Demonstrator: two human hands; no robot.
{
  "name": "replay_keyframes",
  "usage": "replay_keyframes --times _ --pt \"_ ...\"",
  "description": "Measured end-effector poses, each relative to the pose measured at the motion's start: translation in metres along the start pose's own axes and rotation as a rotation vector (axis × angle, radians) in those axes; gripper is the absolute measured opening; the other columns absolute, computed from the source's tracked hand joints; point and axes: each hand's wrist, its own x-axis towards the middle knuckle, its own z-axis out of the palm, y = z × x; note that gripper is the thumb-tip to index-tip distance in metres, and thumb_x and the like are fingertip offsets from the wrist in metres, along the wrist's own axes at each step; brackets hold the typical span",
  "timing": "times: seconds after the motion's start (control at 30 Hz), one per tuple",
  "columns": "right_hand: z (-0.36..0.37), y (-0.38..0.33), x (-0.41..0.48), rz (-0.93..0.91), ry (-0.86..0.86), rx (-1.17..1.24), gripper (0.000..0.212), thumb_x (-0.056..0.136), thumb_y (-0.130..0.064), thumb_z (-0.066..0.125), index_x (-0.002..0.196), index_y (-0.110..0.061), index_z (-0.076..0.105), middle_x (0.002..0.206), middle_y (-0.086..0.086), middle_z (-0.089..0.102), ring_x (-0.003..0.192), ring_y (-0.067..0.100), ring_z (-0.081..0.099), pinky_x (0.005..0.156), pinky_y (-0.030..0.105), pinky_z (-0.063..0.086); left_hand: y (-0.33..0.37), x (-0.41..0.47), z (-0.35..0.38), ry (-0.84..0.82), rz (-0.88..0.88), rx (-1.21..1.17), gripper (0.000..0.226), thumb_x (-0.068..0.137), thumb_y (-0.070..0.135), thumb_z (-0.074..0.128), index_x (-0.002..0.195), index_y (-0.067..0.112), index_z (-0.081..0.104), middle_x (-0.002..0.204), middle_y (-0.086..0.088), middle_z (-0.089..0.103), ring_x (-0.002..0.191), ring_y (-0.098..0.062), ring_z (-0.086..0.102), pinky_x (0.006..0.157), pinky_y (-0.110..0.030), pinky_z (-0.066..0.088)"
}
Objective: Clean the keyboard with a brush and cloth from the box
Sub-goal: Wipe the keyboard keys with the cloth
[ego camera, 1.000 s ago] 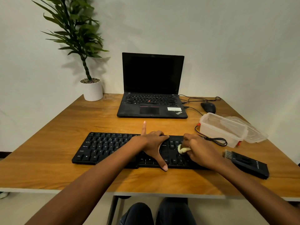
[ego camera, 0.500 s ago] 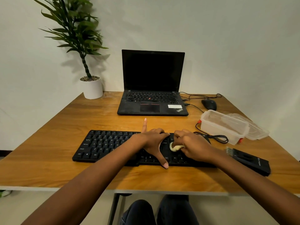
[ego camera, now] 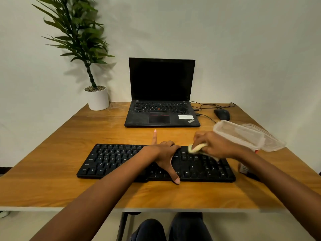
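Right hand (ego camera: 218, 146): my fingers are curled round the cloth (ego camera: 197, 148) and bunch it tight; the hand sits over the far right part of the keyboard (ego camera: 112, 160), just in front of the box (ego camera: 238, 134)
Cloth: pale yellow, wadded; one end sticks out of my fist toward the left and lies on the top key rows; I cannot tell how much of it touches the keys, since it is blurred
Left hand (ego camera: 165, 154): spread, clamped on nothing; the palm lies on the middle of the keyboard; my thumb reaches the near edge, my index finger points straight out past the far edge, the other fingers are bent on the far rows
Keyboard: black, full width, lying flat across the near half of the desk (ego camera: 52, 145), long side toward me
Box: clear plastic, lidless, on the right side of the desk; its lid (ego camera: 272, 142) lies just beside it, further right
Brush (ego camera: 244, 168): only a blurred bit shows past the right end of the keyboard; my right forearm hides the rest
Laptop (ego camera: 161, 117): black, lid up, screen dark, beyond the keyboard at mid-desk
Mouse (ego camera: 222, 114): black, right of the laptop, behind the box; its cable (ego camera: 208, 106) loops along the back edge
Plant (ego camera: 78, 32): green, in a white pot (ego camera: 98, 100) at the far left corner
Below the desk: my knees in dark trousers
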Motion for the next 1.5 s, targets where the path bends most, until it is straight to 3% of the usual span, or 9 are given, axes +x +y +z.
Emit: replay_keyframes --times 0.07,0.13,0.3,0.57,0.77,0.93,1.17,1.33,1.5 --pt "-0.016 0.018 0.000 0.102 0.159 -0.057 0.018 0.082 -0.008 0.064 0.099 -0.013 0.068 0.100 -0.002 0.060 0.097 0.017 0.055 0.085 0.032 0.046 0.001 0.000 -0.001 -0.014 -0.003 -0.017 0.123 0.059 0.074 0.069 0.151 0.021 0.007 0.155 -0.003 0.017 0.145 -0.024 0.012 0.097 -0.069 -0.026" --pt "-0.019 0.024 0.000 0.136 0.115 -0.142 0.026 0.082 -0.004 0.061 0.105 -0.014 0.066 0.105 -0.002 0.062 0.100 0.017 0.056 0.088 0.037 0.046 0.002 0.000 -0.003 -0.033 -0.010 -0.013 0.123 0.059 0.073 0.069 0.151 0.021 0.005 0.155 -0.003 0.016 0.145 -0.025 0.010 0.096 -0.069 -0.027" --pt "0.001 0.020 0.006 0.072 -0.039 -0.467 0.028 0.089 -0.010 0.051 0.110 -0.021 0.065 0.109 -0.001 0.056 0.107 0.015 0.046 0.074 0.027 0.041 0.005 0.002 -0.005 -0.056 -0.028 0.006 0.124 0.060 0.074 0.068 0.151 0.021 0.003 0.155 -0.005 0.015 0.145 -0.026 0.010 0.095 -0.068 -0.029" --pt "0.002 0.008 0.011 -0.037 -0.211 -0.563 0.019 0.091 -0.016 0.052 0.106 -0.017 0.063 0.108 -0.002 0.052 0.099 0.013 0.042 0.075 0.028 0.041 0.004 0.002 -0.004 -0.046 -0.036 0.045 0.124 0.057 0.078 0.066 0.151 0.022 0.006 0.155 -0.005 0.019 0.144 -0.026 0.014 0.096 -0.069 -0.027" --pt "0.014 0.003 0.012 -0.045 -0.094 -0.719 0.024 0.091 -0.019 0.053 0.114 -0.015 0.059 0.116 0.001 0.051 0.102 0.016 0.043 0.070 0.027 0.043 0.005 0.003 -0.006 -0.060 -0.039 0.053 0.124 0.058 0.077 0.066 0.151 0.022 0.006 0.154 -0.005 0.020 0.144 -0.027 0.015 0.098 -0.068 -0.026" --pt "0.009 -0.002 -0.003 -0.005 -0.181 -0.609 0.026 0.090 -0.019 0.052 0.115 -0.017 0.059 0.117 0.000 0.051 0.109 0.016 0.043 0.079 0.028 0.046 0.008 0.001 -0.008 -0.066 -0.050 0.048 0.123 0.059 0.075 0.067 0.151 0.021 0.006 0.154 -0.006 0.020 0.144 -0.027 0.014 0.099 -0.068 -0.025" --pt "0.013 0.001 0.018 0.025 -0.037 -0.741 0.026 0.090 -0.019 0.054 0.116 -0.015 0.060 0.117 0.003 0.051 0.108 0.019 0.046 0.073 0.029 0.045 0.008 0.000 -0.010 -0.089 -0.060 0.050 0.123 0.059 0.075 0.067 0.151 0.023 0.005 0.155 -0.004 0.020 0.145 -0.026 0.013 0.095 -0.068 -0.030" --pt "0.013 0.005 -0.029 0.023 -0.036 -0.452 0.023 0.088 -0.017 0.056 0.110 -0.021 0.062 0.111 -0.005 0.054 0.101 0.012 0.049 0.073 0.024 0.044 0.005 -0.002 -0.009 -0.080 -0.050 0.005 0.123 0.059 0.073 0.069 0.151 0.024 0.004 0.155 -0.004 0.018 0.145 -0.026 0.012 0.092 -0.066 -0.033" --pt "-0.004 0.009 -0.101 0.246 0.536 0.247 0.023 0.079 -0.001 0.066 0.093 -0.019 0.070 0.092 -0.006 0.064 0.086 0.007 0.056 0.071 0.021 0.043 -0.009 -0.013 -0.005 -0.086 -0.059 -0.032 0.123 0.060 0.070 0.071 0.151 0.024 0.002 0.157 -0.001 0.012 0.146 -0.024 0.009 0.089 -0.064 -0.035"
